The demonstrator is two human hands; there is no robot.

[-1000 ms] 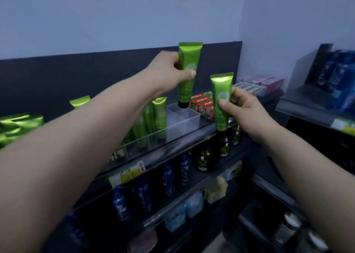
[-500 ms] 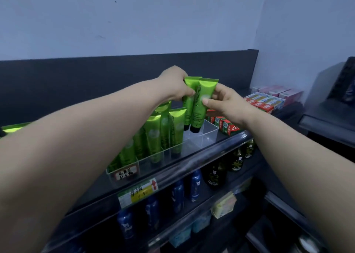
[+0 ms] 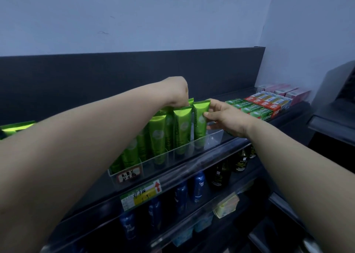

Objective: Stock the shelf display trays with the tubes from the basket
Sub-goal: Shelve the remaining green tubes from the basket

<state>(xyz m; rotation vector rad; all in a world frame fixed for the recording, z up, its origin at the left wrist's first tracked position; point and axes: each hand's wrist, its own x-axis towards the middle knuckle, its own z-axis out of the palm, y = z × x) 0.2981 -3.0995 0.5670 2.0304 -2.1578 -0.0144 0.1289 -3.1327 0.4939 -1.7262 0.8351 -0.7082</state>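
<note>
A clear divided display tray (image 3: pixel 213 136) sits on the top shelf with several shiny green tubes standing in it, caps down. My right hand (image 3: pixel 224 118) pinches the rightmost green tube (image 3: pixel 199 122), which stands in a compartment near the tray's right end. My left hand (image 3: pixel 177 92) reaches over the row from the left, its fingertips closed on the top of a rear green tube (image 3: pixel 190 101) behind the front ones. A front green tube (image 3: pixel 182 129) stands between the two hands. The basket is out of sight.
Green, red and pink boxed goods (image 3: pixel 257 106) lie on the shelf right of the tray. More green tubes (image 3: pixel 17 127) show at far left. A price label (image 3: pixel 141 194) hangs on the shelf edge. Blue bottles (image 3: pixel 198 188) and dark bottles (image 3: pixel 220 173) fill the shelf below.
Both hands have lowered their tubes from the air down into the tray's right-hand compartments. The view has shifted closer and lower over the shelf.
</note>
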